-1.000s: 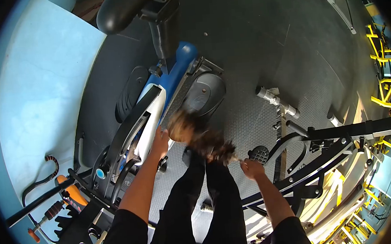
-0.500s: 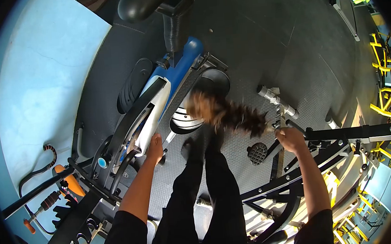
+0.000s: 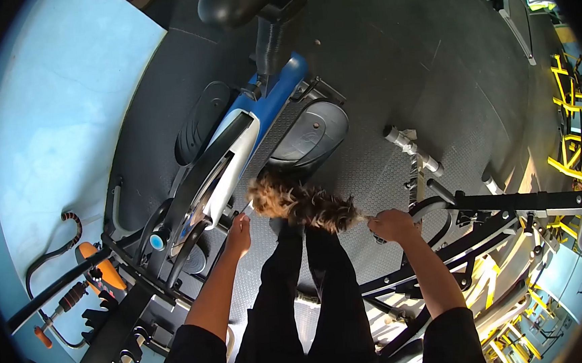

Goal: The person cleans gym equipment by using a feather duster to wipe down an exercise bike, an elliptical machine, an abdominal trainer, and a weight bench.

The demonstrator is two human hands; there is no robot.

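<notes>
My right hand [image 3: 393, 227] is closed round the thin handle of a brown feather duster [image 3: 306, 203]. The duster's feathers reach left in front of my legs, just below the grey footplate [image 3: 311, 133] of a blue and white exercise machine [image 3: 272, 102]. My left hand [image 3: 239, 236] is beside the lower end of this machine's white housing [image 3: 227, 186], near the duster's tip. Its fingers look curled together, and whatever may be inside them is hidden.
A black bench frame [image 3: 508, 200] stands close on my right, with a silver tube foot [image 3: 413, 149] ahead of it. On my left are black bars [image 3: 135, 273] and an orange part [image 3: 101, 265]. The machine's black seat [image 3: 238, 3] is at the top.
My right hand and the duster have moved left and toward me, uncovering the grey footplate. The footplate has changed position. My left hand has shifted slightly down from the white housing.
</notes>
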